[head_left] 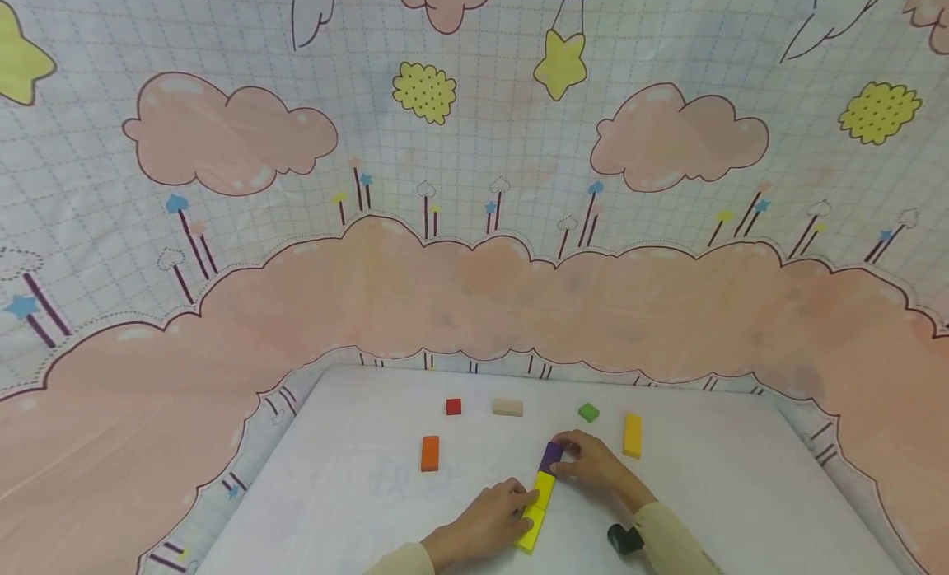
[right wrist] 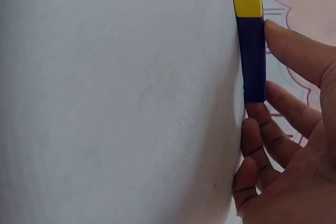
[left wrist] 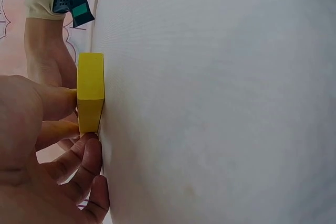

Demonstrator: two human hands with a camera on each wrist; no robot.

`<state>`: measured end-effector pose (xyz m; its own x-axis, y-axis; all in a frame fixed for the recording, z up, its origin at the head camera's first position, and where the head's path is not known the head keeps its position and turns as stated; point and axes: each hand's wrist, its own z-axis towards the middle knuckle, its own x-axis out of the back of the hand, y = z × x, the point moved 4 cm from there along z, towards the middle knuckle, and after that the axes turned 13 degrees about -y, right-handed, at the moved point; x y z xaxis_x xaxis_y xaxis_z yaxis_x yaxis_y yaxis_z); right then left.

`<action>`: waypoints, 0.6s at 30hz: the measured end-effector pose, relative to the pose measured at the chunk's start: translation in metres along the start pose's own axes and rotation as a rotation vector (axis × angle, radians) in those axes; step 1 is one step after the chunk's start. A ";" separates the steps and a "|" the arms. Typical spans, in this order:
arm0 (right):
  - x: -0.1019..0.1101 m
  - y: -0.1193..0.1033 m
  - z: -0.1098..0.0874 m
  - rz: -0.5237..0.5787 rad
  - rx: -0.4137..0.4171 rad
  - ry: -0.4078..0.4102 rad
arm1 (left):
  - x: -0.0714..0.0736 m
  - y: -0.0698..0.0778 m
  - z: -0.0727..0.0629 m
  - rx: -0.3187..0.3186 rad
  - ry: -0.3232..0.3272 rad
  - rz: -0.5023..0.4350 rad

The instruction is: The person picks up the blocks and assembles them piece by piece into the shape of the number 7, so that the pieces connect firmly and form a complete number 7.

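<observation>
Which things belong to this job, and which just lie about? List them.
In the job, lined up end to end: purple block; middle yellow block; near yellow block.

Apparently just lying about: red block; beige block; green block; orange block; amber block.

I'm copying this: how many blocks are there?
8: red block, beige block, green block at the back; orange block left; amber block right; purple block, farther yellow block, nearer yellow block in a row.

Hands [head_left: 485,519] [head_left: 595,464] close, right farther forward
</observation>
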<state>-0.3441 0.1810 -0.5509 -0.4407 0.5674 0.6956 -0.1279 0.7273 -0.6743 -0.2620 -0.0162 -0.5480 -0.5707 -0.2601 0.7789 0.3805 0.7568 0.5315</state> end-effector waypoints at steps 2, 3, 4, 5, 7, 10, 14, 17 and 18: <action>0.000 -0.001 0.000 -0.002 -0.001 0.002 | 0.000 0.000 0.000 0.001 0.002 0.000; 0.000 -0.001 -0.001 -0.004 -0.001 0.001 | 0.000 0.000 0.000 0.000 0.003 0.000; 0.000 -0.001 -0.001 0.003 -0.008 0.002 | 0.000 0.000 0.000 0.001 0.003 -0.002; 0.000 -0.001 -0.001 0.000 -0.009 0.002 | 0.000 0.000 0.000 0.000 0.003 -0.002; 0.000 -0.001 -0.002 -0.010 -0.011 0.002 | 0.000 0.000 -0.001 -0.002 0.003 -0.004; 0.000 -0.001 -0.001 -0.009 -0.014 0.004 | 0.000 0.000 -0.001 -0.004 0.002 -0.021; -0.001 -0.001 -0.001 -0.005 -0.012 0.004 | 0.000 -0.001 0.000 -0.001 0.002 -0.050; -0.002 -0.001 -0.001 -0.003 -0.008 0.003 | 0.000 -0.001 0.000 0.000 0.002 -0.054; -0.002 -0.001 -0.001 0.004 -0.007 0.002 | 0.000 -0.001 0.000 0.000 0.002 -0.053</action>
<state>-0.3420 0.1798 -0.5508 -0.4398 0.5706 0.6936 -0.1198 0.7281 -0.6749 -0.2620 -0.0169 -0.5481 -0.5881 -0.3012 0.7506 0.3496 0.7422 0.5718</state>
